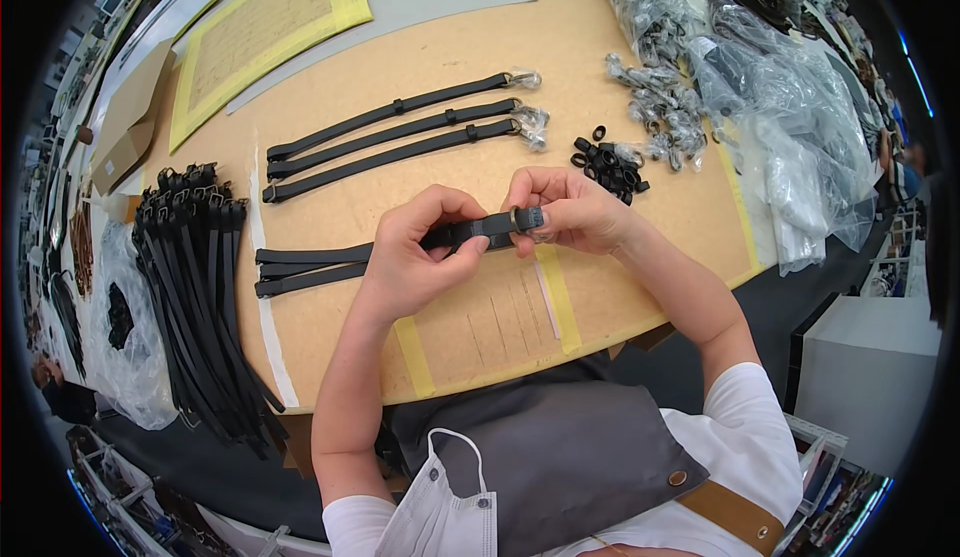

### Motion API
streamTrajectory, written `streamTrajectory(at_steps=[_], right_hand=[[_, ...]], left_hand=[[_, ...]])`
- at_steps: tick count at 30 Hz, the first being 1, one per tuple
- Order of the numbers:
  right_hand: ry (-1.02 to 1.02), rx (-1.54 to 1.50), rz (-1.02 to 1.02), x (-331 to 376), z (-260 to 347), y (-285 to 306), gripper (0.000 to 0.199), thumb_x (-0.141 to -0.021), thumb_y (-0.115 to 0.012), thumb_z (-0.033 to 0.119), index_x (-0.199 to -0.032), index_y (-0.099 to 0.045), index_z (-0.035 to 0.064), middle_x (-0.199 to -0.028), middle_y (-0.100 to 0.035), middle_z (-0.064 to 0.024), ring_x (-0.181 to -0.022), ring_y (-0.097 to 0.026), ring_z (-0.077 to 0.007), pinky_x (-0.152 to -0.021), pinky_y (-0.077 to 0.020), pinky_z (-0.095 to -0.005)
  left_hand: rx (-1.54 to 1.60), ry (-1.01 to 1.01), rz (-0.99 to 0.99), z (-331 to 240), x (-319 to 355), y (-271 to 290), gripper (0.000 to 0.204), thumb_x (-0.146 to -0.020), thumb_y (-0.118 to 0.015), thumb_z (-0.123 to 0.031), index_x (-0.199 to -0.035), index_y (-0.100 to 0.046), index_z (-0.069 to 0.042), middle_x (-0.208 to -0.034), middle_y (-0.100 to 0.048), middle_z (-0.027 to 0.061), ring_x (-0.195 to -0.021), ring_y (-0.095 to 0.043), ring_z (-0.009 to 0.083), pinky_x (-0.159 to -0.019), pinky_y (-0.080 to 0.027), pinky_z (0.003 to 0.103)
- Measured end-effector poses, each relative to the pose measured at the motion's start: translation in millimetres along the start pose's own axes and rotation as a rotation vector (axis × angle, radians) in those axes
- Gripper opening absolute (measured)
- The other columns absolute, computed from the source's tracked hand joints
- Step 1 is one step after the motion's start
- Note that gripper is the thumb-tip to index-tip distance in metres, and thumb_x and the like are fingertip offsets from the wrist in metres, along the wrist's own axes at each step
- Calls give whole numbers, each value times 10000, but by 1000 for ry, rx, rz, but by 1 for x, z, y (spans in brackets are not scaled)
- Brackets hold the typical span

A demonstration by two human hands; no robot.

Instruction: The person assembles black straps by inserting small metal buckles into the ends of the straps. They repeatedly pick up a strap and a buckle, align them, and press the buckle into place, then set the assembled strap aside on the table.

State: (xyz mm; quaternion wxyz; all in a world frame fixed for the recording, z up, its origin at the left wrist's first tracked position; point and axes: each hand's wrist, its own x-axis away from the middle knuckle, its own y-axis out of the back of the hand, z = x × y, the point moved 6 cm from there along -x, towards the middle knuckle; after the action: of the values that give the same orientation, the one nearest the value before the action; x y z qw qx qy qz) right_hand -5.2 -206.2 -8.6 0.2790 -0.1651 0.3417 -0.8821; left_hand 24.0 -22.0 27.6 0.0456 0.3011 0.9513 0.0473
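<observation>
A black strap [490, 225] with a metal ring near its right end is pinched between my two hands over the table. My left hand [425, 247] grips the strap's middle, thumb and fingers closed on it. At the ringed end, my right hand [570, 215] holds the strap tip between thumb and fingers. The strap's tails [310, 272] run left from under my left hand and lie on the table. Beyond my hands rest three finished-looking black straps [390, 109], each with a plastic-wrapped metal clasp [530, 122] on its right end.
Small black loops [608, 169] lie in a heap right of my hands, beside wrapped clasps [665, 107]. Clear plastic bags [780, 117] cover the right side. A thick bundle of black straps [195, 287] hangs over the left table edge. A yellow-taped board [270, 42] lies far left.
</observation>
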Motion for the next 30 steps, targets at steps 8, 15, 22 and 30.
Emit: streamTrajectory(at_steps=[8, 15, 22, 30], right_hand=[[85, 54, -48, 0, -7, 3, 227, -945, -760, 92, -1137, -652, 34, -1098, -728, -74, -1049, -700, -145, -928, -579, -294], [65, 95, -25, -1, -10, 0, 198, -945, -765, 110, -1104, -684, 25, -1073, -728, -63, -989, -696, -116, -913, -559, -281], [-71, 412, -163, 5, -8, -15, 219, -939, -740, 164, -1053, -700, -18, -986, -730, -49, -883, -668, -77, -813, -529, -251], [-78, 538, -317, 8, -11, -11, 192, -924, -717, 178, -934, -708, -14, -838, -696, -5, -779, -605, -48, -717, -486, -242]], left_hand=[[-20, -99, -35, -13, 3, -6, 180, -818, -787, 5, -987, -726, 5, -851, -716, 25, -759, -641, 53, -653, -519, 227], [-154, -198, -65, -22, 8, -12, 205, -768, -805, 40, -953, -733, -13, -815, -695, 7, -680, -597, 52, -600, -474, 208], [-467, -273, -44, -22, 12, -21, 228, -744, -825, -19, -949, -741, -75, -863, -724, 60, -646, -680, 185, -556, -529, 293], [-394, -263, -62, -14, 6, -24, 285, -756, -820, -46, -977, -640, -44, -851, -703, 90, -672, -684, 226, -588, -532, 319]])
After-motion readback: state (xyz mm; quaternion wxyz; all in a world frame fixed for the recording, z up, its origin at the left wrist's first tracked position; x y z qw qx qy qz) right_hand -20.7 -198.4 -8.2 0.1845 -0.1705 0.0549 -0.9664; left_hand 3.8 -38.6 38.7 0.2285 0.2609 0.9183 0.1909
